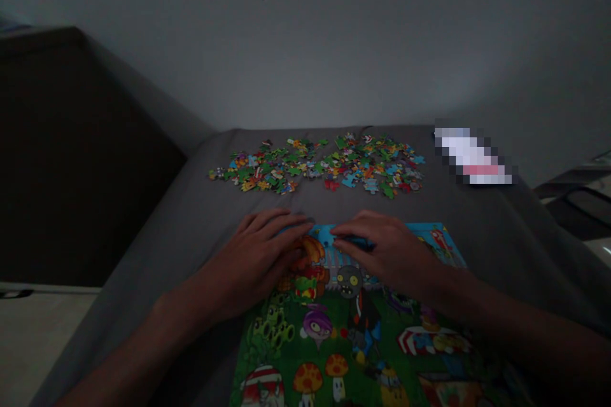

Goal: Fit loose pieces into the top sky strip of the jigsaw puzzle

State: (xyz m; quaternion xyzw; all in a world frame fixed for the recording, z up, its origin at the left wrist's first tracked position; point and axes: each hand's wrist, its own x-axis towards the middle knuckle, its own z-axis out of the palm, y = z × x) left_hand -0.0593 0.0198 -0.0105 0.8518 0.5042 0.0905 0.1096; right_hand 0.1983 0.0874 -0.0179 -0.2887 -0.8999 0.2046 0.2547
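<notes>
A colourful cartoon jigsaw puzzle (353,331) lies flat on a grey cloth surface (200,216) in front of me. My left hand (258,254) rests palm down on its upper left part, fingers stretched flat toward the top edge. My right hand (386,245) lies flat on the upper middle part, fingertips pressing near the blue top edge, almost meeting the left fingertips. Neither hand visibly holds anything. Farther back, a spread of several loose puzzle pieces (319,165) lies across the cloth.
A pixelated white and pink object (472,159) lies at the back right of the cloth. A dark piece of furniture (71,152) stands at the left. A plain wall rises behind. Light-coloured objects sit at the far right edge (592,203).
</notes>
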